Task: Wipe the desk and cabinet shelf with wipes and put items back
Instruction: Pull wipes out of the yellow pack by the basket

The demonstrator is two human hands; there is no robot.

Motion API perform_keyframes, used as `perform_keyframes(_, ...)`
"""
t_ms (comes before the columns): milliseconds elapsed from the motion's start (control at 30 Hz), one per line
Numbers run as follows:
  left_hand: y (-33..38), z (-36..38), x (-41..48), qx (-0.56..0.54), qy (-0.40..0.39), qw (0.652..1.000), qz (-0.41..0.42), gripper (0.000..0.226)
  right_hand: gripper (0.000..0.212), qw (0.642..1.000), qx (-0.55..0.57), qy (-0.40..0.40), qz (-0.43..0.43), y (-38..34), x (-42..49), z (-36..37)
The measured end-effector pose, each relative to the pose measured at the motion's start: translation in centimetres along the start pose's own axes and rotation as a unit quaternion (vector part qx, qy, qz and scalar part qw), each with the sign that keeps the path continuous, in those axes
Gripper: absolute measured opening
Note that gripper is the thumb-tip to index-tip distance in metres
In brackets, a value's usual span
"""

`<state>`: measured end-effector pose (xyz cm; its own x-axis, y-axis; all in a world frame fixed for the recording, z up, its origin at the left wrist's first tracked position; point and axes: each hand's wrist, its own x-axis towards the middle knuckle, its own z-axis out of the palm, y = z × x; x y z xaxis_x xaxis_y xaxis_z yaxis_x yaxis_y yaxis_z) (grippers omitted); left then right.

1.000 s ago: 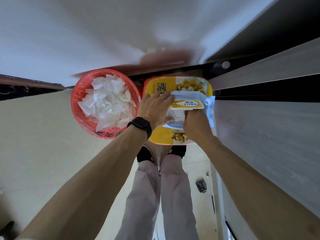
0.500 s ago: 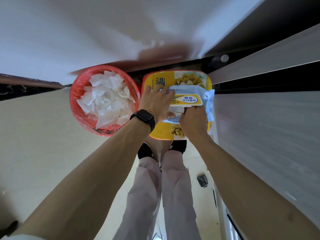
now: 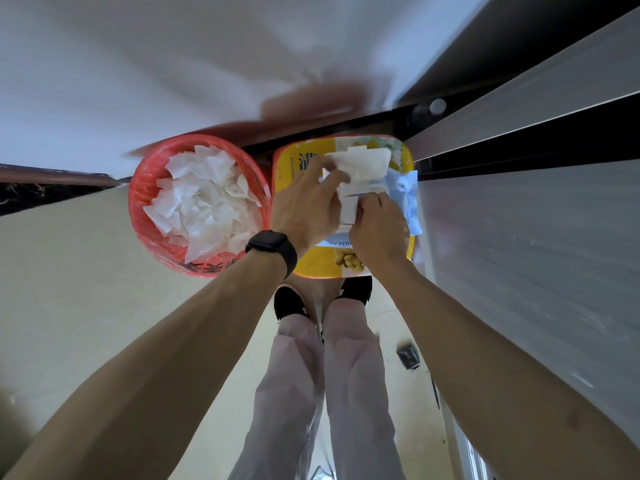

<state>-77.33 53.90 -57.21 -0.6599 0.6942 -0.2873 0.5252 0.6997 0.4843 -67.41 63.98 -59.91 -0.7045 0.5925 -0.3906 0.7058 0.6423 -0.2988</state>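
Over a yellow box [image 3: 311, 265] beside a red bin [image 3: 145, 192], the left hand [image 3: 304, 209] pinches a wipe [image 3: 348, 211] rising from the pack [image 3: 403, 194], which the right hand [image 3: 377, 230] clamps just beside.

— Looks like a home or a small office room, seen from standing height.

— Why so? Pale tiled floor [image 3: 86, 306], plain white wall [image 3: 173, 64], grey wood-grain cabinet [image 3: 519, 237] running along the right with a dark gap between its panels.

— Anything more domestic? Red plastic wastebasket [image 3: 145, 188] heaped with crumpled white tissues [image 3: 204, 202], just beside a yellow printed box [image 3: 311, 261] with food pictures on it. Cannot tell further which room.
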Motion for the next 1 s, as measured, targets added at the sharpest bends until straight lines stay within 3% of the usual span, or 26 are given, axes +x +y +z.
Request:
perform_keyframes(100, 1.0, 0.2, 0.1, 0.016, -0.096, 0.994, -0.040, 0.064, 0.014, 0.998, 0.058, 0.002, -0.040, 0.3, 0.0, 0.1)
perform_keyframes(200, 1.4, 0.0, 0.7, 0.079, -0.142, 0.987, -0.002, 0.050, 0.015, 0.992, 0.093, 0.004, -0.081, 1.0, -0.2, -0.5)
perform_keyframes(267, 0.8, -0.4, 0.8, 0.104, -0.170, 0.979, 0.030, 0.037, 0.015, 0.991, 0.110, -0.036, -0.070, 1.3, 0.0, -1.2)
perform_keyframes(367, -0.1, -0.8, 0.4, 0.129, -0.161, 0.977, 0.057, 0.025, 0.015, 0.987, 0.128, -0.087, -0.036, 1.9, 0.4, -1.7)
perform_keyframes(500, -0.6, 0.0, -0.5, 0.140, -0.157, 0.976, 0.059, 0.073, 0.020, 0.980, 0.156, -0.122, -0.012, 2.1, -0.1, -2.7)
perform_keyframes(567, -0.3, 0.6, -0.5, 0.153, -0.158, 0.974, 0.046, 0.085, 0.020, 0.979, 0.172, -0.112, -0.003, 1.9, -0.9, -3.5)
perform_keyframes(833, 0.6, 1.0, -0.5, 0.153, -0.143, 0.978, 0.005, 0.084, 0.012, 0.955, 0.289, -0.048, 0.036, 1.8, -5.0, -7.6)
perform_keyframes(1000, 0.4, 1.1, -0.9, 0.119, -0.134, 0.984, -0.013, 0.081, 0.007, 0.940, 0.332, -0.062, 0.044, 2.0, -8.0, -9.8)
